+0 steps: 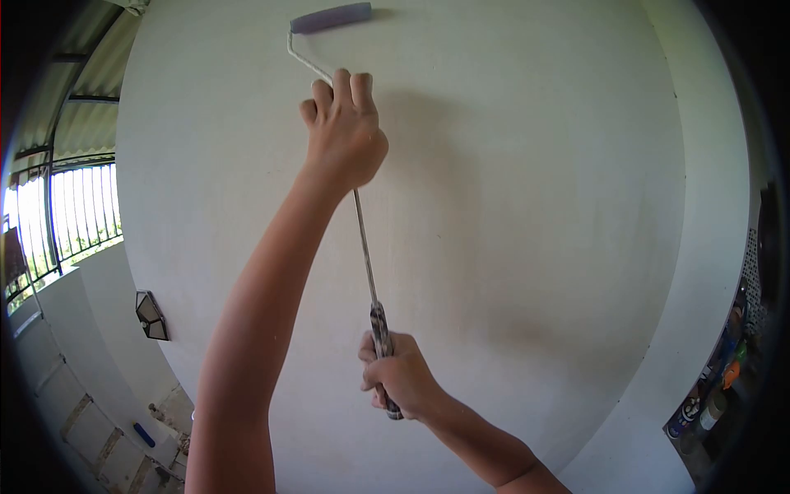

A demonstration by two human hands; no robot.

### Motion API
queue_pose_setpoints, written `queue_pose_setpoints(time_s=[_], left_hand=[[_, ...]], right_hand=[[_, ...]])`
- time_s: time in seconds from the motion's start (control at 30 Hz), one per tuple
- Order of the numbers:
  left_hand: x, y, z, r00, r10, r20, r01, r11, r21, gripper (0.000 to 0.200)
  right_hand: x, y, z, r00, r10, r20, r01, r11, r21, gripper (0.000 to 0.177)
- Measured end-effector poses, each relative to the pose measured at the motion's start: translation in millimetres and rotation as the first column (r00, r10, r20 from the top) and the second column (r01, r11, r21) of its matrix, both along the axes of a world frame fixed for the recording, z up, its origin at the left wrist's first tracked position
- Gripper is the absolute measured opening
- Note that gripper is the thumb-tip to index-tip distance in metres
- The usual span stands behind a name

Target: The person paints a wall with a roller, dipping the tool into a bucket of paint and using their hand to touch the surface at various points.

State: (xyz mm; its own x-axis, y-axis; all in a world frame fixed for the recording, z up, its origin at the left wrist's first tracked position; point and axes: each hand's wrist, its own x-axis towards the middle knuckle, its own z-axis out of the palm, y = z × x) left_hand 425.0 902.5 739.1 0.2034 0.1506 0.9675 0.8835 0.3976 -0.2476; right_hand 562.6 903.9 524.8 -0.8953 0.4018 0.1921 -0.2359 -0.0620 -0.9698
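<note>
A long paint roller with a purple sleeve (332, 17) slants up in front of a pale wall (535, 239). The sleeve is near the top of the view, at or close to the wall; contact cannot be made out. My left hand (347, 136) is closed around the upper part of the rod, just below the bent white wire frame (306, 58). Lower down, my right hand (403, 370) wraps round the worn dark handle (379, 325). Between the hands runs the bare metal rod (364, 239). My left palm hides part of the rod.
An angular wall lamp (151, 315) is at the wall's left edge. Beyond it are a barred railing (86, 202) and a corrugated roof (92, 123). A blue cylindrical object (144, 434) lies low at left. Cans (712, 409) and other items stand in a recess at right.
</note>
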Motion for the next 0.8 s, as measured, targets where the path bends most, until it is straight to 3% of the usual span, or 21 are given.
queue_pose_setpoints(time_s=[0.07, 0.17, 0.33, 0.7, 0.8], left_hand=[[0, 5, 15, 1.000, 0.002, 0.004, -0.002, 0.999, 0.035, 0.055], [6, 11, -9, 1.000, -0.003, -0.009, 0.003, 0.999, 0.047, 0.056], [22, 3, -111, 0.987, -0.144, 0.067, 0.148, 0.987, -0.065, 0.050], [86, -27, -294, 0.910, -0.155, 0.384, 0.246, 0.948, -0.200, 0.044], [110, -32, -344, 0.873, -0.110, 0.475, 0.244, 0.942, -0.232, 0.041]], right_hand=[[1, 6, 16, 0.999, 0.007, -0.046, -0.006, 1.000, 0.025, 0.032], [11, 13, -3, 1.000, 0.006, 0.004, -0.006, 1.000, 0.000, 0.032], [13, 2, -110, 0.993, -0.051, 0.104, 0.056, 0.997, -0.050, 0.025], [103, -47, -285, 0.951, -0.002, 0.309, 0.076, 0.971, -0.226, 0.016], [109, -49, -415, 0.921, -0.214, 0.327, 0.261, 0.959, -0.107, 0.012]])
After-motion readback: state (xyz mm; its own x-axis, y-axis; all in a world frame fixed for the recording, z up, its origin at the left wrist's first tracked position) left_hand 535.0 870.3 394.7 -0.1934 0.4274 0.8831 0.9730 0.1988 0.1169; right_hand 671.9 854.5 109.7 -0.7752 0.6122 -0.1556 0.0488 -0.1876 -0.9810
